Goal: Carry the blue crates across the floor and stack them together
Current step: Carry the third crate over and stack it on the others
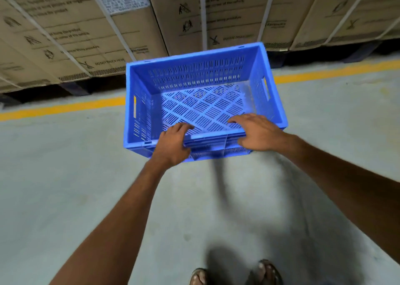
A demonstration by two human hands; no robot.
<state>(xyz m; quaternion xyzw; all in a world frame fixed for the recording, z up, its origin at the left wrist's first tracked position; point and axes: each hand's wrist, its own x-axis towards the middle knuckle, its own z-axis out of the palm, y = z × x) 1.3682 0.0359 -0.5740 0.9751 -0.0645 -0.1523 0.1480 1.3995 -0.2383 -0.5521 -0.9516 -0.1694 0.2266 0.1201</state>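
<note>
Your sandalled feet (268, 270) behind grips; concrete floor (65, 176) open left and right of them. Your arms stretched forward. Left grip (173, 146) holding near rim of blue crate (194, 75), fingers curled over it; right grip (259, 134) same, alongside. Crate upright, ahead of grips. Beyond it yellow line (65, 107), then cardboard boxes (65, 36) walling far edge.

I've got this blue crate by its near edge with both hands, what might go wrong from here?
1. The left grip and right grip hold only the near rim of the blue crate. Its far end looks unsupported, so it may tip down or slip free.
2. The feet are in open sandals, so a dropped crate could hit the toes.
3. The cardboard boxes stand close ahead, and the far rim might bump them.
</note>
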